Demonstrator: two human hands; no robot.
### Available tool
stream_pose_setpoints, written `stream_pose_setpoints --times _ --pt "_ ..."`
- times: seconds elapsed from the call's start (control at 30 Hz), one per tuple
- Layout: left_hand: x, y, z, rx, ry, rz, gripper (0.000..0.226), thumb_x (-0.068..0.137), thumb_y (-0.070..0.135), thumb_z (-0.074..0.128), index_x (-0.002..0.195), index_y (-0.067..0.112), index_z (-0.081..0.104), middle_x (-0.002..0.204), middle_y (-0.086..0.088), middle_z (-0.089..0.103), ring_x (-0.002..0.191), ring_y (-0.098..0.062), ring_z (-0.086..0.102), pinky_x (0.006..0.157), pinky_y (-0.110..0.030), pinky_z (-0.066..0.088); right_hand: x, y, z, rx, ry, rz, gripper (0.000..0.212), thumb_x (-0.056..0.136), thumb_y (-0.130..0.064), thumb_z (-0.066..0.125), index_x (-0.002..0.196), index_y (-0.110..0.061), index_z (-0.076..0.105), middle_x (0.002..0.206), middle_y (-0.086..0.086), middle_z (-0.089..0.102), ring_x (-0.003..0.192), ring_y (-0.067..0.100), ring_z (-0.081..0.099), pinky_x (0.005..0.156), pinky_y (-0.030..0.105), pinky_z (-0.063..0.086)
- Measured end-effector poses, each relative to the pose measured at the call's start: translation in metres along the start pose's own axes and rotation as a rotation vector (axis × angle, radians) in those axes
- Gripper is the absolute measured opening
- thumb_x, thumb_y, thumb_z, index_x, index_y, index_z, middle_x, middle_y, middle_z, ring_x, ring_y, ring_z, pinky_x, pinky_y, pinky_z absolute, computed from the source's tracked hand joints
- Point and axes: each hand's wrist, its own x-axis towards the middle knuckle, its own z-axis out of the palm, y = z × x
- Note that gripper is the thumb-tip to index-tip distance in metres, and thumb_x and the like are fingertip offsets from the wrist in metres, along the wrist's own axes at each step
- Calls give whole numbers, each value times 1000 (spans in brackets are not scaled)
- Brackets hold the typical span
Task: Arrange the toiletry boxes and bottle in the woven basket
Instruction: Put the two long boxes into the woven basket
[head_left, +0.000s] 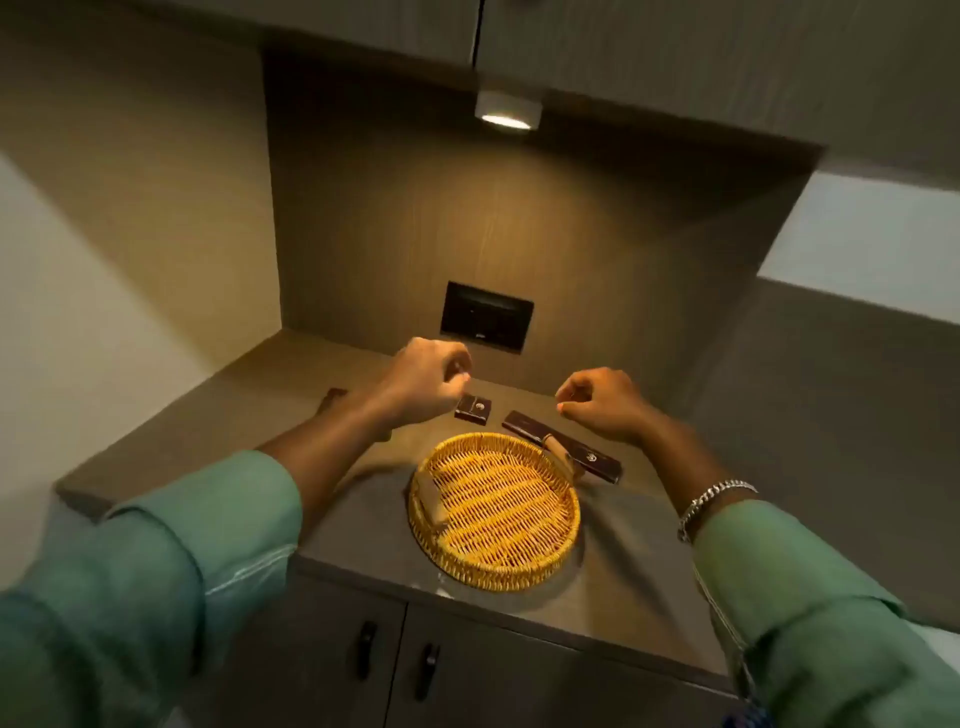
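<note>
The tabletop (623, 571) carries the empty woven basket (493, 512) near its front edge. Behind it lie a long dark box (563, 453) touching the rim and a small square box (473, 409). Left hand (423, 384) and right hand (605, 405) hover loosely curled, holding nothing. Best to lay the long box in flat first. No bottle visible.

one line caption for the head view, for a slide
Both hands hover empty over dark boxes lying behind an empty woven basket on the counter.
</note>
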Motion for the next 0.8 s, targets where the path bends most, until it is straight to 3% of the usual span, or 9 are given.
stream_pose_setpoints --times 0.07,0.2,0.37,0.47,0.6,0.67,0.8 --pt "6 -15 1 -8 45 -105 17 89 16 61 105 14 67 99 -6 69 88 -15 62 63 -16 46 17 15 4 -9 -48 43 16 85 -11 67 101 -14 66 103 7 65 92 17 61 66 22 47" --pt "3 -61 -1 124 135 -405 19 86 18 61 104 13 67 102 -11 67 91 -26 63 79 -41 57 48 48 22 -38 -177 147 28 78 -11 74 104 -15 65 108 10 66 97 23 62 76 31 51" --pt "-10 -105 -7 305 -44 -725 25 81 24 67 100 11 58 95 -13 61 85 -29 60 77 -44 56 69 76 37 -90 -256 212 43 73 -22 80 111 -15 63 111 11 64 101 28 60 89 45 53" --pt "-9 -118 -3 276 -27 -779 33 80 38 71 94 13 56 88 -11 60 80 -27 61 68 -40 55 75 85 45 -113 -240 226 39 71 -26 82 105 -16 64 106 10 64 96 27 60 82 42 54" --pt "0 -128 1 331 -29 -811 31 77 25 72 101 13 56 99 -14 60 86 -29 59 75 -44 56 82 92 49 -133 -196 243 29 70 -28 82 88 -20 62 99 9 65 87 23 60 65 33 51" --pt "4 -131 -2 322 -58 -834 41 76 22 73 112 14 53 106 -16 59 92 -32 59 80 -47 56 83 93 50 -174 -195 214 33 70 -30 82 93 -21 60 104 8 64 89 21 59 62 29 48" --pt "18 -130 -21 223 -23 -818 65 75 21 75 134 17 47 130 -20 53 112 -38 55 92 -48 53 78 92 48 -249 -167 177 57 71 -32 80 120 -14 57 112 13 63 96 26 60 73 36 55"
